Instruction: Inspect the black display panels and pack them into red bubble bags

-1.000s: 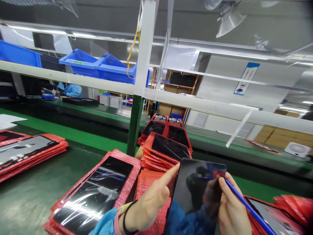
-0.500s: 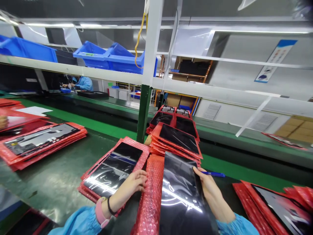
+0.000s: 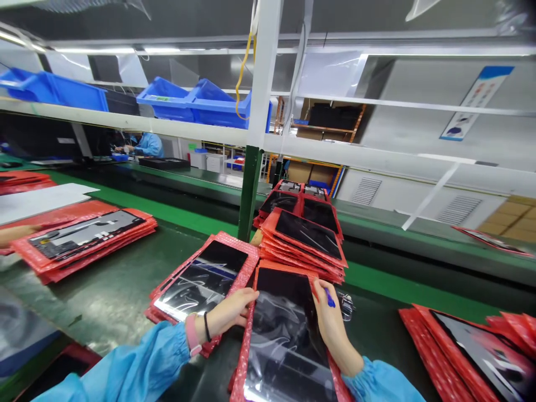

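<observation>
Panel (image 3: 288, 335), dark and glossy side up, lies on its sheet of red bubble wrap (image 3: 239, 385) straight in front of me, the wrap presumably there to cushion it. I keep a hand at each side of it, which I'd say holds it square to the sheet. My left hand (image 3: 234, 307) has its fingertips at the panel's left side, on the wrap's edge; with the thumb partly out of sight, I can't tell if they pinch or just rest. My right hand (image 3: 330, 321) is at the panel's right side, curled round a blue pen (image 3: 330, 298), likely tucked there so my fingertips can work around it.

Just left of the panel, a similar screen (image 3: 209, 273) lies on wrap; just beyond the panel rises a red-wrapped pile (image 3: 310, 234), layered, I suppose, so no glass touches glass. Well left of it, a co-worker's hand (image 3: 17, 234) reaches beside a grey-backed stack (image 3: 96, 231); another grey-backed stack (image 3: 481, 340) leans to its right.

Under everything runs a dark green bench (image 3: 117, 296), shiny under the lights. Beyond the panel stand a post (image 3: 250, 192) and a white rail bearing blue bins (image 3: 221, 106); farther off sits a person in blue (image 3: 149, 145).
</observation>
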Motion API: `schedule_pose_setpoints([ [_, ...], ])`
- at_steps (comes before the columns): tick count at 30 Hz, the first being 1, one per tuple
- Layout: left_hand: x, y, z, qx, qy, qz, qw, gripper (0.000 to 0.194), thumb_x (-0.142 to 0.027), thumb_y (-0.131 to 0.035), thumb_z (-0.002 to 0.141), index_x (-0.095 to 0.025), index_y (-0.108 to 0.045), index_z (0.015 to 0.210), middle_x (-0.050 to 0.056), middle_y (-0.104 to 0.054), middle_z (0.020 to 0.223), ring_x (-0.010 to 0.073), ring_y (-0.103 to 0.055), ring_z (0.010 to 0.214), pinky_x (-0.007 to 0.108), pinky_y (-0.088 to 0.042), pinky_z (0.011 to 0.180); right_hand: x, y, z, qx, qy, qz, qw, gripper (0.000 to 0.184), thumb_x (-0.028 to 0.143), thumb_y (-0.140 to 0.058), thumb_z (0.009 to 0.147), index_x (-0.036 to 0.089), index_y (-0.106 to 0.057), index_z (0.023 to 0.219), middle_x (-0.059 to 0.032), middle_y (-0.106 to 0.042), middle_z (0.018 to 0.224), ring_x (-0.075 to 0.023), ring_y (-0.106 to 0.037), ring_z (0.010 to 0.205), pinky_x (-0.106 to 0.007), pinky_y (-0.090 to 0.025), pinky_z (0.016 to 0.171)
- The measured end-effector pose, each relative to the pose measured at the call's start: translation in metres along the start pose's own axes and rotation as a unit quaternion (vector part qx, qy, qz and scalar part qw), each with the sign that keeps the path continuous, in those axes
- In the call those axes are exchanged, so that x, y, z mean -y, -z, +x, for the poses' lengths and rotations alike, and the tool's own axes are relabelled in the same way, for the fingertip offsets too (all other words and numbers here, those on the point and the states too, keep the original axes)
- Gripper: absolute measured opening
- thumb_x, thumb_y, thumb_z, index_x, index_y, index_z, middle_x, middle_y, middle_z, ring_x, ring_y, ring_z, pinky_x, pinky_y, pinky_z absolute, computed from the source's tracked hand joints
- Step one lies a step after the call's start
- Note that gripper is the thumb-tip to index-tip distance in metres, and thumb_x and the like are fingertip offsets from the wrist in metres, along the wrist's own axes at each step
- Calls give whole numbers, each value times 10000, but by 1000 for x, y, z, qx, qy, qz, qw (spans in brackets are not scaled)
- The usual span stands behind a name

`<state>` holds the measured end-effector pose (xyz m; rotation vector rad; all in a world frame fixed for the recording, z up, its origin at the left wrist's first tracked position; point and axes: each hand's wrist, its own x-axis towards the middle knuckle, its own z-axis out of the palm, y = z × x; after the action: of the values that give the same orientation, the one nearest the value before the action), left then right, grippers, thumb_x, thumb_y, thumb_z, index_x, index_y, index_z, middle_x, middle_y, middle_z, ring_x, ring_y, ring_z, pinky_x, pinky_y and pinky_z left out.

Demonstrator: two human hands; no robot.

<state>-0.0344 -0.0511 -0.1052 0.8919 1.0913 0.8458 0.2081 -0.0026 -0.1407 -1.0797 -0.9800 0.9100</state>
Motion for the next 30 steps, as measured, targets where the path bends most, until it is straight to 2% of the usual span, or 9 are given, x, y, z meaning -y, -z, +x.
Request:
schedule_pose_setpoints([
  [6,-28,-11,-12,-2,-116,45,992,205,-180,-769,655,-179,-595,546,-70,-470,523,123,-434,598,253,-366,691,7,3,-9,-40,8,39,998,311,474,-721,713,248,-614,897,-14,-723,920,-259,-648,1036,-371,-490,919],
  [8,-37,-21,-17,20,-140,28,990,75,-192,-759,663,-189,-693,699,-45,-602,651,159,-543,737,257,-393,807,8,2,-8,-45,7,53,998,293,466,-717,701,253,-603,867,-17,-729,931,-265,-649,1058,-379,-487,939],
  [12,-38,-45,-22,80,-138,-35,987,421,-212,-701,672,-220,-684,1092,27,-723,1066,222,-628,1036,324,-420,960,8,-3,-8,-49,9,76,996,287,454,-709,684,272,-575,862,-4,-735,957,-249,-647,1104,-382,-477,989],
  [15,-32,-45,-22,92,-121,-67,986,597,-102,-661,565,-199,-656,1154,66,-725,1131,253,-652,1061,367,-449,965,14,2,-9,-29,20,74,997,286,471,-684,692,270,-555,848,-26,-745,1014,-255,-636,1149,-402,-471,1018],
  [19,-34,-1,-26,49,-119,-76,989,594,-55,-655,525,-177,-686,1106,77,-740,1108,277,-654,1077,374,-459,968,27,37,-7,8,46,15,999,295,515,-595,781,243,-554,889,-107,-741,1092,-302,-660,1110,-481,-511,956],
  [23,-46,80,-40,-41,-105,-60,992,421,-144,-758,561,-174,-727,980,62,-772,986,281,-706,933,362,-508,873,31,97,2,-59,95,-128,986,339,528,-654,765,246,-543,919,-139,-618,1332,-328,-599,1177,-535,-371,1066],
  [25,-51,117,-45,-79,-83,-46,992,368,-194,-803,563,-146,-736,921,75,-780,879,275,-725,816,357,-526,812,27,121,5,-48,101,-198,974,352,520,-696,721,244,-581,906,-146,-611,1342,-353,-617,1127,-553,-356,1063],
  [27,-53,143,-46,-101,-64,-35,992,357,-255,-831,562,-127,-737,881,89,-777,818,274,-729,762,354,-534,785,21,134,8,-9,106,-250,962,319,501,-697,716,250,-620,897,-125,-632,1321,-352,-623,1118,-539,-370,1059],
  [30,-50,163,-41,-111,-51,-19,992,386,-332,-849,551,-123,-735,855,101,-775,809,293,-732,794,358,-537,800,12,137,13,58,123,-297,945,270,471,-682,723,261,-668,891,-79,-657,1293,-325,-586,1204,-499,-361,1096],
])
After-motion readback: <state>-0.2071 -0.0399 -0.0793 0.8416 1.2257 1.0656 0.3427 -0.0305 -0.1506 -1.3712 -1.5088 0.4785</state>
